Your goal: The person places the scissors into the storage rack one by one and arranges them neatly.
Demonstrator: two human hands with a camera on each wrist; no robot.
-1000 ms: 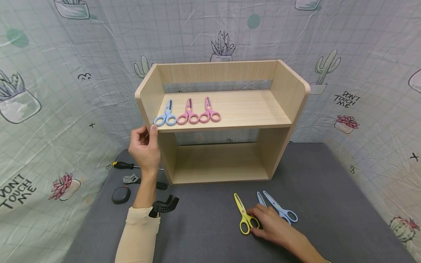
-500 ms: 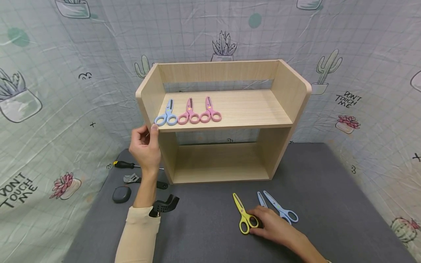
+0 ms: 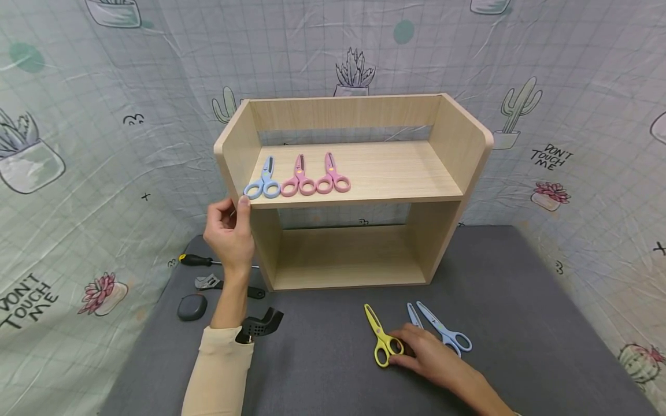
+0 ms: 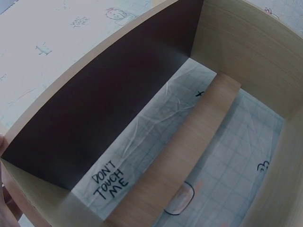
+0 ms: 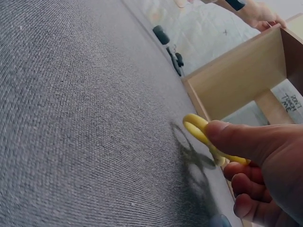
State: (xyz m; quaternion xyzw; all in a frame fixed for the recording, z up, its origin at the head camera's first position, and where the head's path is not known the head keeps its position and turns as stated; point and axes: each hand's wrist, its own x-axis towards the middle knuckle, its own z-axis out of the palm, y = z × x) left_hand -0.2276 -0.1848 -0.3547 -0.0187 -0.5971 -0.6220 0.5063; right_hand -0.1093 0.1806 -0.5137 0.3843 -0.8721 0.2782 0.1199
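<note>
In the head view my left hand point(image 3: 230, 234) grips the left front edge of a light wooden shelf point(image 3: 395, 167), thumb on the front. My right hand point(image 3: 433, 356) pinches yellow scissors point(image 3: 378, 331) by the handle loops, blades pointing away. The right wrist view shows the yellow scissors point(image 5: 199, 128) slightly above the grey cloth, casting a shadow. Two blue scissors lie just beyond that hand; the nearer pair point(image 3: 414, 316) is partly hidden by it, while the farther pair point(image 3: 433, 317) shows more. On the upper board, blue scissors point(image 3: 267, 176) and two pink scissors point(image 3: 300, 176) stand in a row.
Left of the shelf lie a screwdriver point(image 3: 195, 260), an adjustable wrench point(image 3: 209, 282) and a dark rounded object point(image 3: 191, 308). The shelf's lower board point(image 3: 348, 257) sits on the grey tabletop point(image 3: 322, 346). A printed curtain point(image 3: 156, 144) surrounds the table.
The yellow scissors have shifted a little left and away in my right hand. My left hand stays on the shelf, and the row of scissors is unchanged.
</note>
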